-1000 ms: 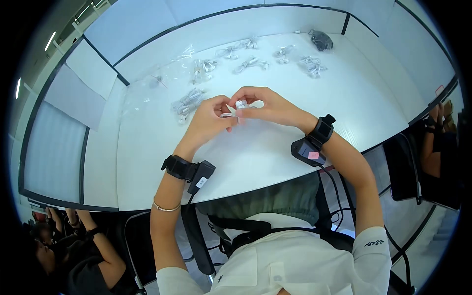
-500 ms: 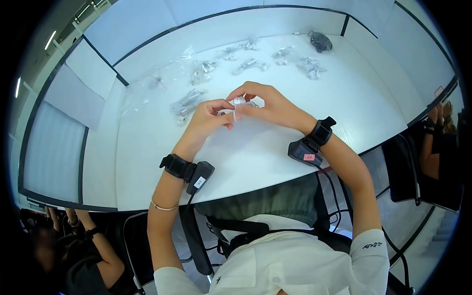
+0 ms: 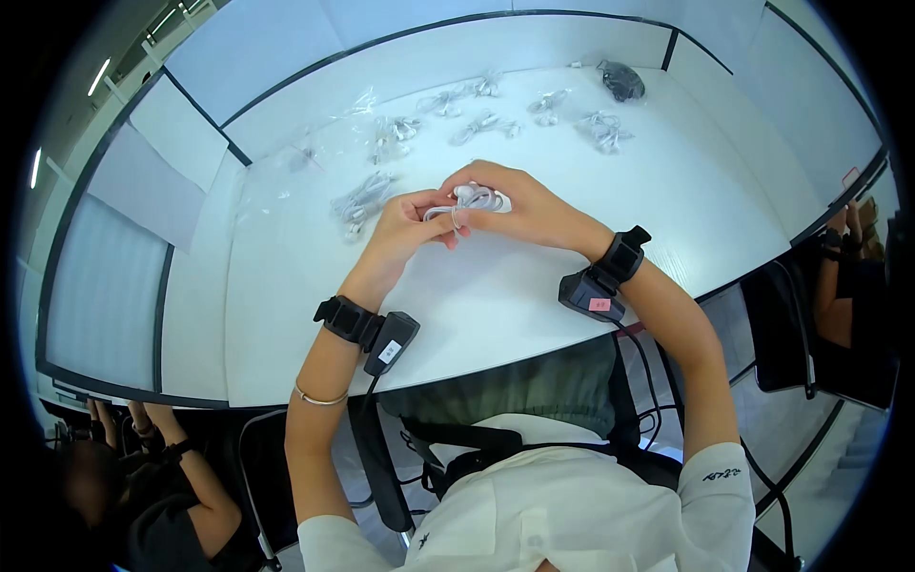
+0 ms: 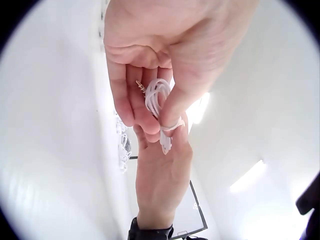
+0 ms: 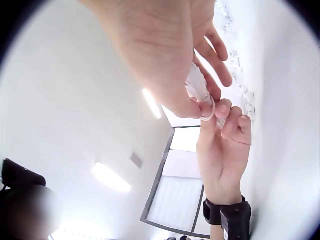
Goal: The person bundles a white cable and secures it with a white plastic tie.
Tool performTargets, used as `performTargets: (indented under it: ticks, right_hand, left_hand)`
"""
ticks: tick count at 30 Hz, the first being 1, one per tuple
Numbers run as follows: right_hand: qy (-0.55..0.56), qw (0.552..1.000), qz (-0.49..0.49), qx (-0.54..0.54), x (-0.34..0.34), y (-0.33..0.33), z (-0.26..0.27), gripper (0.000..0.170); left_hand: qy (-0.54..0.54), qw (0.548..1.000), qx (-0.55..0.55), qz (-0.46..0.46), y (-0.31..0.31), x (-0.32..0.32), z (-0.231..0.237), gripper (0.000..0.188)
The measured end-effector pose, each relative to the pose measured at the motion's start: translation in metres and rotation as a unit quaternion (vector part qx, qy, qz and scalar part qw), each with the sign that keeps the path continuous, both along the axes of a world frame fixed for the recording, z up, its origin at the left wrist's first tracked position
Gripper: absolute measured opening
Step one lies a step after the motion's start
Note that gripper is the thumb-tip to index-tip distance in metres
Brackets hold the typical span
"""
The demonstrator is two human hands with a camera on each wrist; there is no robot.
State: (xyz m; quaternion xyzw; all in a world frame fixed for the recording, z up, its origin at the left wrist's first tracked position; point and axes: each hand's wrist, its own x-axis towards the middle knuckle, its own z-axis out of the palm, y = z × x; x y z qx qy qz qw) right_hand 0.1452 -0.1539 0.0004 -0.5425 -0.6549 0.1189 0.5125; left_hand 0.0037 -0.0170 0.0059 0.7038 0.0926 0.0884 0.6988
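A coiled bundle of white wired earphones [image 3: 478, 198] is held between both hands above the table. My left hand [image 3: 393, 236] pinches the near end of the coil between thumb and fingers. From the other side, my right hand [image 3: 522, 202] grips the bundle. In the left wrist view the looped cable [image 4: 156, 95] lies across the left fingers, with a gold-tipped audio plug [image 4: 140, 86] sticking out. One strand of cable [image 5: 208, 112] loops round the bundle where the fingertips of both hands meet, in the right wrist view. The right hand's outer fingers [image 5: 216, 65] are spread away from the bundle.
Several bagged bundles of white cable [image 3: 488, 126] lie along the back of the white table [image 3: 534, 296]. One larger bundle [image 3: 362, 198] is left of the hands. Clear plastic bags [image 3: 276, 181] lie farther left. A dark crumpled bag [image 3: 621, 81] sits at the back right.
The hands stay together over the same spot while the fingers shift around the bundle. More of the coiled cable shows between them now, and the right wrist has moved slightly left.
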Motion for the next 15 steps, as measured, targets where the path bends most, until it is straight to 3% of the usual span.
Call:
performTargets:
  ticks: [3,6,9,12,15]
  right_hand:
    - [0.062,0.987,-0.009,-0.150,0.002,-0.007,0.013,0.028]
    - [0.069,0.987,-0.005,-0.144,0.002,-0.007,0.013,0.028]
    - [0.082,0.991,-0.036,-0.096,0.000,-0.004,0.005,0.029]
    - [-0.035,0.991,-0.121,0.053,-0.004,-0.001,0.006,0.029]
    - [-0.082,0.979,-0.156,0.102,-0.004,-0.001,0.012,0.028]
  left_hand:
    - [0.018,0.999,0.039,0.009,0.001,0.003,-0.002,0.017]
    - [-0.008,0.997,0.067,0.022,-0.002,0.005,-0.003,0.015]
    - [-0.034,0.996,0.082,0.025,0.002,0.008,-0.011,0.015]
    - [-0.061,0.994,0.072,0.054,-0.004,0.008,-0.010,0.014]
    - [-0.047,0.994,0.046,0.082,-0.011,0.008,-0.004,0.015]
